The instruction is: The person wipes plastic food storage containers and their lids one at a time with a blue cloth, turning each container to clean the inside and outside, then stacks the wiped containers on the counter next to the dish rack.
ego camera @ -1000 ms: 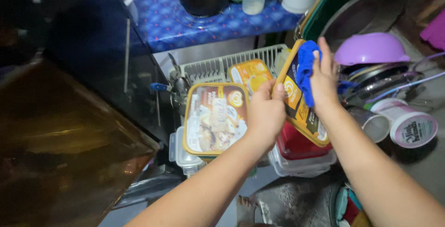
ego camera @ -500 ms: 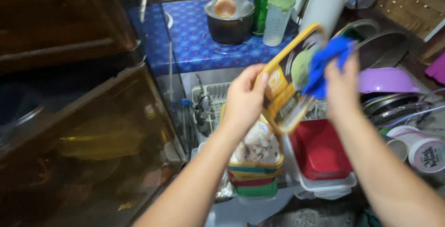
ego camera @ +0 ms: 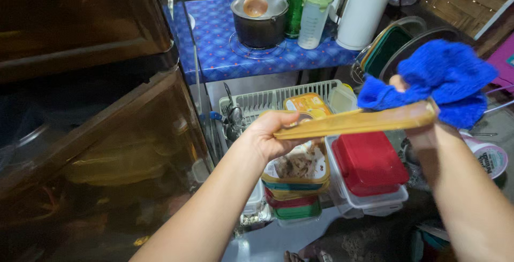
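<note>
Yellow plastic tub lid [ego camera: 356, 123], seen edge-on and roughly level from the head camera, held above a white dish rack [ego camera: 267, 99]. Left hand [ego camera: 270, 133] is closed on the lid's left end, thumb on top. Right hand [ego camera: 423, 128] is largely hidden behind a blue cloth [ego camera: 436, 80], which it presses over the lid's right end; its grip is closed on cloth and lid together. Below the lid: a stack of printed tub lids [ego camera: 297, 173] and a red-lidded clear container [ego camera: 369, 165], both just in front of the rack. Behind the rack: a blue-covered table [ego camera: 219, 42] bearing a dark pot [ego camera: 259, 24] and a white kettle [ego camera: 361, 13].
</note>
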